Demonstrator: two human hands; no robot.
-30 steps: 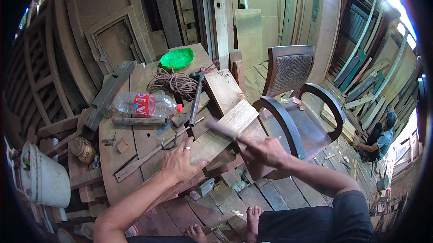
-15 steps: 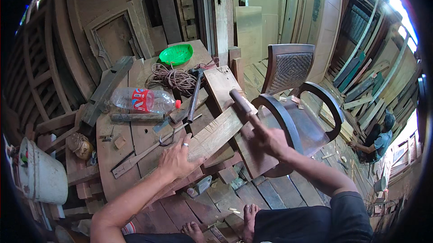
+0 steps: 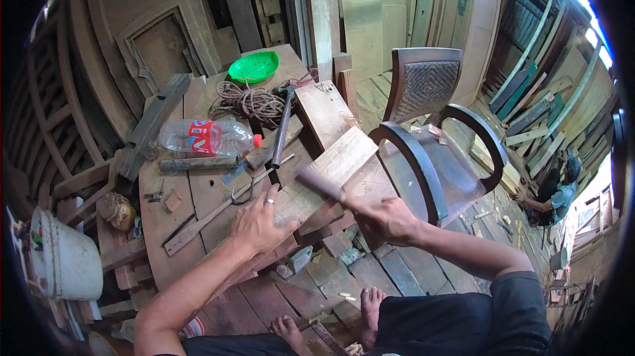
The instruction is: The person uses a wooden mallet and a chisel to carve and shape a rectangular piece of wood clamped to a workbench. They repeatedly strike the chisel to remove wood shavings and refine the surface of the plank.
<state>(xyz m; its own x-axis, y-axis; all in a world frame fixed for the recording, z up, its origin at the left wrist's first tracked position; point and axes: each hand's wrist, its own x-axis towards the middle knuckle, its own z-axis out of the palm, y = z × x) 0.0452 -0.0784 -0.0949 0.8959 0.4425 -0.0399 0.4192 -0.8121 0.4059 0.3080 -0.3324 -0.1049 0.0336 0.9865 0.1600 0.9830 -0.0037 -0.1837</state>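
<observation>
A pale wooden board [image 3: 338, 159] lies slanted across the cluttered bench, its far end over a wider plank [image 3: 327, 113]. At its near left end my left hand [image 3: 256, 224], with a ring on one finger, grips it between thumb and fingers. My right hand [image 3: 389, 218] is closed on the thin end of a dark brown, bar-shaped tool [image 3: 320, 183]. Motion blurs that tool, so its exact kind is unclear; it crosses over the board's middle. Next to my left hand are a metal hook [image 3: 242, 192] and a long flat wooden stick [image 3: 198, 229].
Farther back are a hammer [image 3: 283, 128], coiled rope [image 3: 254, 103], a green leaf-shaped dish [image 3: 254, 66] and a plastic bottle [image 3: 198, 138]. A dark armchair [image 3: 423, 158] stands at the right, a white bucket [image 3: 69, 257] at the left. Another person [image 3: 562, 191] sits far right.
My right hand has come nearer and a little lower, swinging the brown tool from the board's far end to its middle. My left hand keeps its grip. The view has shifted slightly.
</observation>
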